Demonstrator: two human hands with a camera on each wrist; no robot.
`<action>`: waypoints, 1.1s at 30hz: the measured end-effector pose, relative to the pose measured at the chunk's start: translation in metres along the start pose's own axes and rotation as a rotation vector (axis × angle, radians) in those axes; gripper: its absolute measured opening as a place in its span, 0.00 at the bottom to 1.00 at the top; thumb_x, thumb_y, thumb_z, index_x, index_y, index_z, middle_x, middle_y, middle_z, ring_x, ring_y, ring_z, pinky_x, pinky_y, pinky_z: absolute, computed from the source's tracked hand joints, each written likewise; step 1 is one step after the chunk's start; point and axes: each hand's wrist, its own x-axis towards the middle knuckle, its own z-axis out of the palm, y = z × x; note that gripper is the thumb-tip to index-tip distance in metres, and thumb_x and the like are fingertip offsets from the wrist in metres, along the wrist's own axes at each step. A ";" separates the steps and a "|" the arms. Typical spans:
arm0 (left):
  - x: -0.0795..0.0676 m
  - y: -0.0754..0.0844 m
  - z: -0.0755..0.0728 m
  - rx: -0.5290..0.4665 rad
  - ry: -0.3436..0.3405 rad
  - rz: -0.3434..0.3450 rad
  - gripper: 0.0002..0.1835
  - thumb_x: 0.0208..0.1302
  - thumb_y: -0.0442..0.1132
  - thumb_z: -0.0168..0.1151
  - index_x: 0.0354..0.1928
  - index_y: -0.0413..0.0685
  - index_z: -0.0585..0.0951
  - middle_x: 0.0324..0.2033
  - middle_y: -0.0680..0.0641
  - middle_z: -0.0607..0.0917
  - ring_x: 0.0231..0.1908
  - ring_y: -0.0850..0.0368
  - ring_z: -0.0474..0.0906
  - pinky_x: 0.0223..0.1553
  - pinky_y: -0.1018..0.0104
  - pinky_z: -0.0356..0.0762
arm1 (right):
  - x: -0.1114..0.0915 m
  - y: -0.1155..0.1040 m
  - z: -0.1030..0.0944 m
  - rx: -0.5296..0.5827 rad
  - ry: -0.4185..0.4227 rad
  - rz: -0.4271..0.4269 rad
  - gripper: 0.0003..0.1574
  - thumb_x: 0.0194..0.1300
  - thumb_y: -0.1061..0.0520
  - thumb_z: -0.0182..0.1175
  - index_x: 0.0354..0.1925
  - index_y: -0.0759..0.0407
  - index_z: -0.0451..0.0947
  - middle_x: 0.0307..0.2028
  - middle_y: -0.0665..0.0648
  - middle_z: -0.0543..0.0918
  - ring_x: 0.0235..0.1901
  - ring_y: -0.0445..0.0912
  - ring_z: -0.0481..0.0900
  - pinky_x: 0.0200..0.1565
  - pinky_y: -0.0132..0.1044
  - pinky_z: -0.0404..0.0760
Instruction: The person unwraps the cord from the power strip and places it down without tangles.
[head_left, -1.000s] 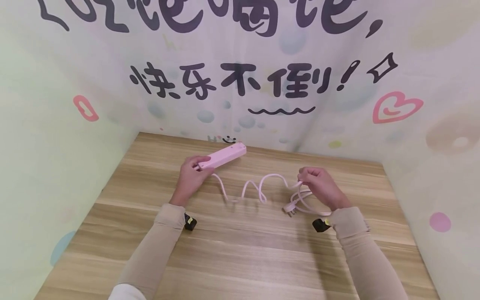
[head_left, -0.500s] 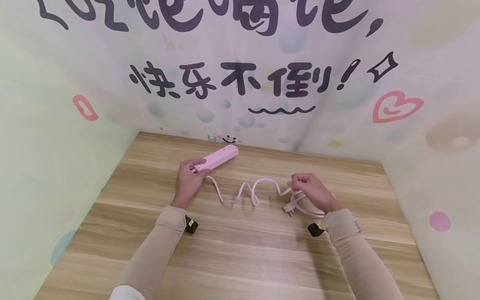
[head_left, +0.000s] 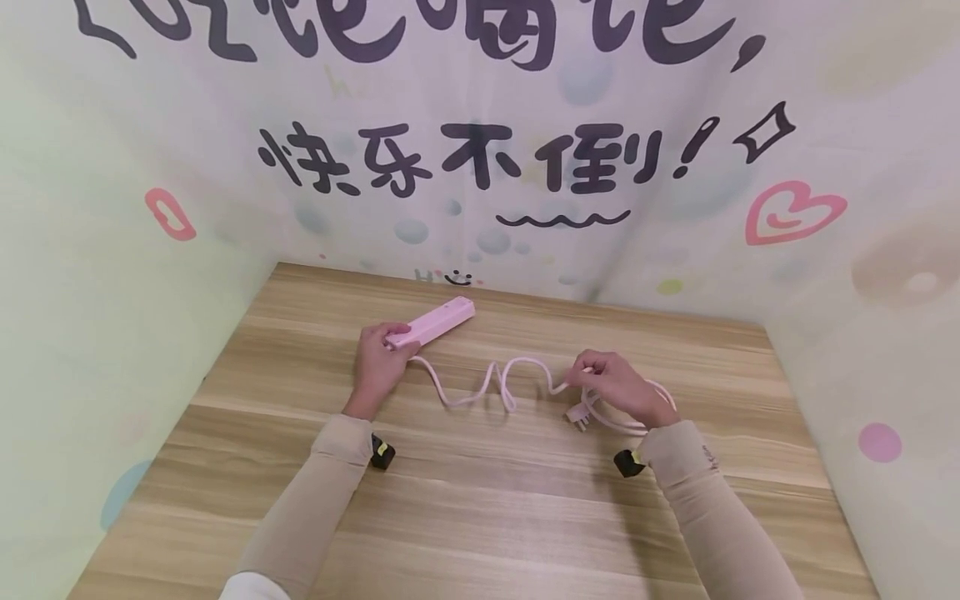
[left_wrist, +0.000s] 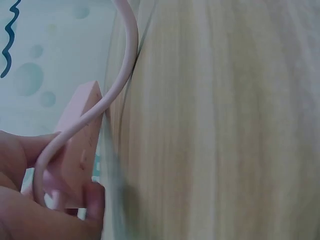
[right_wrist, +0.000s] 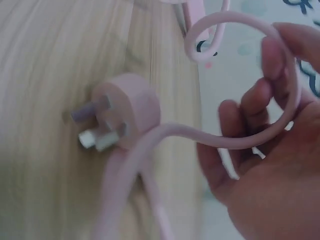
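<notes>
A pink power strip (head_left: 437,322) lies slanted toward the back of the wooden table. My left hand (head_left: 378,362) grips its near end, thumb on one side and fingers on the other; the left wrist view shows the strip (left_wrist: 80,145) between them. From that end a pink cord (head_left: 459,402) runs in loose waves to the right. Thumb and index finger of my right hand (head_left: 618,385) pinch the cord. Below that hand is the three-pin plug (head_left: 577,415), whose metal prongs are plain in the right wrist view, beside the cord loop (right_wrist: 225,141).
The wooden table (head_left: 480,517) spreads in front of both arms. A printed fabric wall (head_left: 465,233) stands along its back edge, with side walls left and right. Each wrist carries a small black camera (head_left: 628,462).
The power strip has come down and slightly left with my left hand. My right hand has shifted left and a little nearer, still pinching the cord, and the cord's waves have drawn closer together.
</notes>
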 end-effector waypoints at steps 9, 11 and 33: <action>0.000 -0.004 -0.005 0.116 -0.092 -0.061 0.28 0.64 0.45 0.68 0.63 0.43 0.75 0.59 0.37 0.82 0.58 0.40 0.78 0.62 0.48 0.72 | 0.000 -0.020 0.011 -0.219 -0.054 -0.059 0.15 0.66 0.42 0.67 0.34 0.51 0.82 0.39 0.52 0.82 0.40 0.44 0.77 0.46 0.38 0.75; 0.001 -0.005 -0.006 0.122 -0.116 -0.057 0.29 0.65 0.46 0.67 0.65 0.42 0.74 0.61 0.36 0.81 0.60 0.40 0.77 0.63 0.47 0.72 | -0.001 -0.019 0.011 -0.189 -0.090 -0.028 0.16 0.66 0.40 0.67 0.36 0.50 0.81 0.41 0.52 0.82 0.42 0.45 0.78 0.47 0.39 0.76; 0.002 -0.002 -0.013 0.064 -0.203 -0.127 0.31 0.70 0.49 0.60 0.68 0.39 0.71 0.61 0.35 0.77 0.61 0.41 0.74 0.65 0.50 0.71 | -0.003 -0.015 0.004 -0.149 -0.134 -0.058 0.17 0.72 0.43 0.61 0.42 0.54 0.82 0.40 0.54 0.85 0.45 0.45 0.81 0.52 0.42 0.76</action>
